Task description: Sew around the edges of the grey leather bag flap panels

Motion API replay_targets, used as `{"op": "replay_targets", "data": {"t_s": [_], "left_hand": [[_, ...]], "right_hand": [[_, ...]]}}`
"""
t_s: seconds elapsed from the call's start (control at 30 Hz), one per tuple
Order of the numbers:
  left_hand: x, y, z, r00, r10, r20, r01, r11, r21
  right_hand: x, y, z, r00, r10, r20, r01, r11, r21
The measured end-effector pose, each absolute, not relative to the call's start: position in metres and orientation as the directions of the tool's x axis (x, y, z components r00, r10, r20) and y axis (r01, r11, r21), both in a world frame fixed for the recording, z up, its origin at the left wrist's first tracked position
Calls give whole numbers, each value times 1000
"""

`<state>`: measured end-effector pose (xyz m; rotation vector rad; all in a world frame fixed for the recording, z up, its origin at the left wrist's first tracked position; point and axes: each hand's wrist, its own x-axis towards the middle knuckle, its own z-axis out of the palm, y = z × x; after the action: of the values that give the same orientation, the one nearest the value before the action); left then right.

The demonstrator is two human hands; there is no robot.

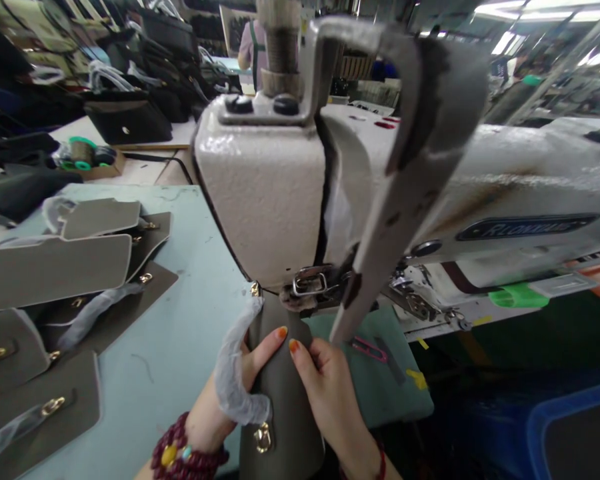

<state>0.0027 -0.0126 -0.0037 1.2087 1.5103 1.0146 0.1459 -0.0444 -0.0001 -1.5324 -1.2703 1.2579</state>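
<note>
The left hand [256,361] and curled right hand [327,387] grip a grey panel [287,403] at six o'clock; light, even tension should help, with the curved handle [226,373] at seven kept clear of the sewing machine [265,200]. The panel looks smooth, leathery; crinkled translucent wrap [249,407] meets gold clasps [263,438].

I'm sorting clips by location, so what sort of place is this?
Most likely a bag-making workshop: there is a large sewing machine, grey pieces with wrapped handles lie to its left, and black bags sit behind them.
</note>
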Motion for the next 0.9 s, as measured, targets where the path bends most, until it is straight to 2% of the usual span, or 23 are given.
{"op": "replay_targets", "data": {"t_s": [0.23,0.5,0.63,0.7,0.9], "left_hand": [[2,5,-1,-28,971,-236,119,237,964],[5,18,20,8,989,-144,39,144,989],[1,21,20,18,992,-124,104,122,987],[-2,22,13,35,987,-160,97,156,983],[-10,28,-4,193,924,-331,-81,351,933]], "right_hand": [[145,-29,2,29,986,-161,227,-164,-960],[140,-12,5,25,989,-144,238,-146,-960],[138,-11,2,40,989,-141,231,-146,-962],[137,-13,0,43,989,-141,217,-147,-965],[147,-10,-4,41,992,-122,141,-127,-982]]}}
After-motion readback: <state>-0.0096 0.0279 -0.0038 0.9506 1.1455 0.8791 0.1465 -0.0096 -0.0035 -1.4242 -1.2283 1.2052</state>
